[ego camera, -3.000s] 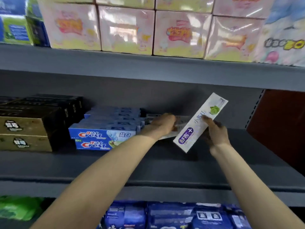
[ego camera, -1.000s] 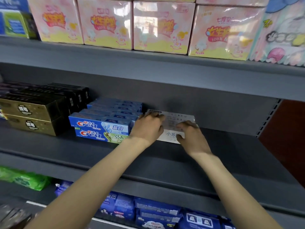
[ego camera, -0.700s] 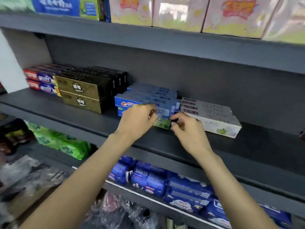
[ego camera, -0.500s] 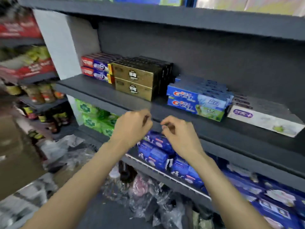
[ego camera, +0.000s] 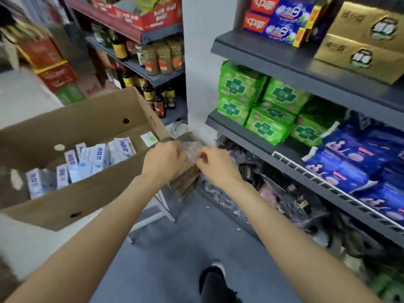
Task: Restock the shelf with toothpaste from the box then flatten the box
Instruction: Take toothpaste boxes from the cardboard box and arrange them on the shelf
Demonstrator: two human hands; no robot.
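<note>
An open brown cardboard box [ego camera: 72, 125] sits at the left on a white surface, with several white and blue toothpaste cartons [ego camera: 87, 159] standing inside. My left hand [ego camera: 165, 160] hovers by the box's right end, fingers loosely curled, holding nothing. My right hand [ego camera: 215, 160] hangs beside it, also loosely curled and holding nothing. The toothpaste shelf [ego camera: 262, 53] is at the upper right, with red and blue cartons [ego camera: 277, 20] and gold cartons [ego camera: 360, 40] on it.
Green packs [ego camera: 258, 101] and blue packs [ego camera: 358, 158] fill the lower shelves on the right. Bottles and jars [ego camera: 161, 57] line a rack behind the box. Plastic-wrapped goods [ego camera: 273, 189] lie on the floor by the shelf. My shoe [ego camera: 215, 278] stands on grey floor.
Both hands placed the white carton on the shelf, then drew back from it holding nothing. My view has swung left and down from the toothpaste shelf to the box.
</note>
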